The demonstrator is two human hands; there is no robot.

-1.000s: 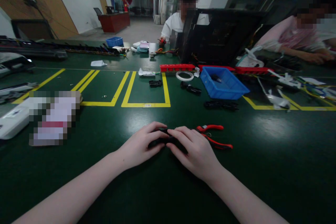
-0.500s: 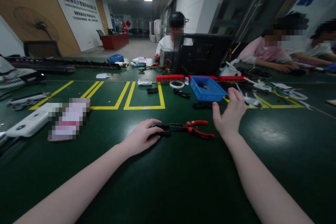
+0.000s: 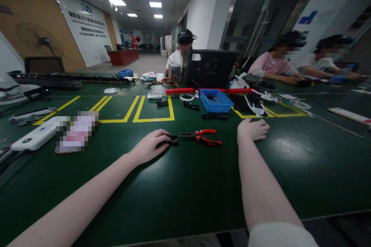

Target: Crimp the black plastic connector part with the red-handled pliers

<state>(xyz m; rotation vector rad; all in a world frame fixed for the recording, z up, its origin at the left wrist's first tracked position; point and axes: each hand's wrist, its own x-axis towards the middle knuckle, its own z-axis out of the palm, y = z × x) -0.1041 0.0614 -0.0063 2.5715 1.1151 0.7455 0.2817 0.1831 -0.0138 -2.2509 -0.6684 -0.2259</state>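
Farther right, clear of the blue bin (image 3: 218, 106), the right hand (image 3: 254, 129) had moved since the earlier frame, ending near the white scraps (image 3: 255, 110) with bent fingers, though whether they were apart or together could not be told. On the tabletop (image 3: 185, 189), the left hand (image 3: 151, 146) stayed closed around the black part (image 3: 174, 140), just left of the red-handled pliers (image 3: 200, 136).
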